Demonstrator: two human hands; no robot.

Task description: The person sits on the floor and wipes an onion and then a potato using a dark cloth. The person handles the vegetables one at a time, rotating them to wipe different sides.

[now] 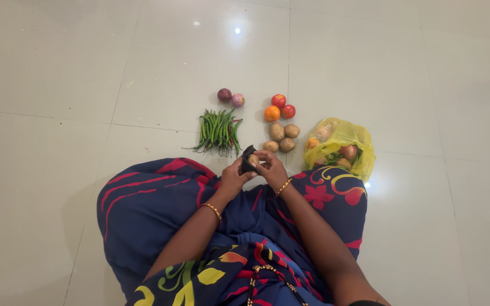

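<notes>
Over the lap, near the potatoes (282,137) | left hand (235,178) and right hand (270,166) both pinch a dark cloth (248,160) | green chillies (218,131) far-left.

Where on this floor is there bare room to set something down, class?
Bare white tile floor spreads left of the green chilli bunch and beyond the two purple onions. It is crowded between the chillies, brown potatoes and yellow plastic bag, near both hands.
</notes>
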